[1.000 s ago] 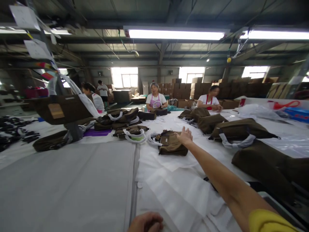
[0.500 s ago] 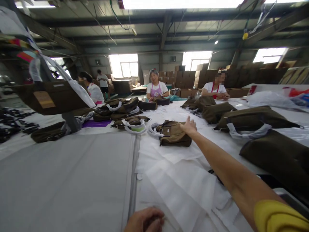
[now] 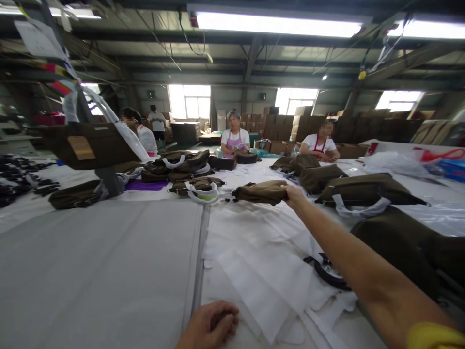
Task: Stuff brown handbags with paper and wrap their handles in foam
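My right hand (image 3: 291, 195), at the end of an outstretched arm, grips the right end of an olive-brown handbag (image 3: 259, 191). The bag is tilted with that end up from the table, and its far side is hidden. Near the bottom edge, my left hand (image 3: 214, 321) rests by the white sheets with its fingers curled in. Nothing shows in it. Flat white sheets (image 3: 254, 271) lie between the hands. Under my right forearm is a black strap or band (image 3: 329, 278) on the table.
More olive handbags with wrapped handles lie at left (image 3: 198, 186) and right (image 3: 358, 191). A brown bag (image 3: 109, 145) stands raised on a post at left. A large grey sheet (image 3: 98, 266) covers the left front. Several people sit or stand across the table, including one person (image 3: 234, 138) in an apron.
My right hand has gone from resting over the bag to gripping its right end. The bag has tipped up, hiding its front. My left hand has barely moved.
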The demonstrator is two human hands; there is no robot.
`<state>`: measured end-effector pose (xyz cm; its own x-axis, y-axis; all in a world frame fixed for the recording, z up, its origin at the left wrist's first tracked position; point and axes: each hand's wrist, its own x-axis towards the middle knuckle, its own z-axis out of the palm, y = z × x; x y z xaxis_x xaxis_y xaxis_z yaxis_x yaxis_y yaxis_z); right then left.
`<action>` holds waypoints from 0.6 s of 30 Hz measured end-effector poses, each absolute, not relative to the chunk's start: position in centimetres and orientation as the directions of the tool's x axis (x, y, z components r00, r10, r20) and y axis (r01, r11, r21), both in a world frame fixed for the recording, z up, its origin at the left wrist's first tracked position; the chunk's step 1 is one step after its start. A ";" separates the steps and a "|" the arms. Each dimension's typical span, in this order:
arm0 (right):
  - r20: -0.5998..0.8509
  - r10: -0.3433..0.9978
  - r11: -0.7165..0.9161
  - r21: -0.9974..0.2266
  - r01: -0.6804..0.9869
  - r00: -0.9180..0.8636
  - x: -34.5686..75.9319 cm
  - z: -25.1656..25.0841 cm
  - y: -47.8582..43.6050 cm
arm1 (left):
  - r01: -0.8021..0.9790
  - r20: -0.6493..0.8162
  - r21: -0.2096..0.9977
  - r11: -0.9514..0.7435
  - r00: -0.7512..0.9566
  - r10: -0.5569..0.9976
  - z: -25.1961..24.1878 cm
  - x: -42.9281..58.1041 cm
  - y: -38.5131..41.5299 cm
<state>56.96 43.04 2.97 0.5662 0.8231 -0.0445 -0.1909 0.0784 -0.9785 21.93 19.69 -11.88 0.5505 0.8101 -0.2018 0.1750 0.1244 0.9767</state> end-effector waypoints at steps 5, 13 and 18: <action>0.077 0.864 0.257 -0.917 -0.306 0.497 55.2 8.4 35.0 | -0.010 -0.191 0.976 0.216 0.427 0.884 -10.6 22.3 19.5; 0.068 0.893 0.294 -0.837 -0.461 0.445 50.2 6.2 13.2 | -0.622 0.001 0.760 0.189 0.292 0.956 3.7 19.0 18.4; -0.070 0.903 0.188 -0.823 -0.537 0.424 45.8 -1.3 1.1 | -0.570 0.017 0.812 0.126 0.238 0.971 12.2 19.1 14.2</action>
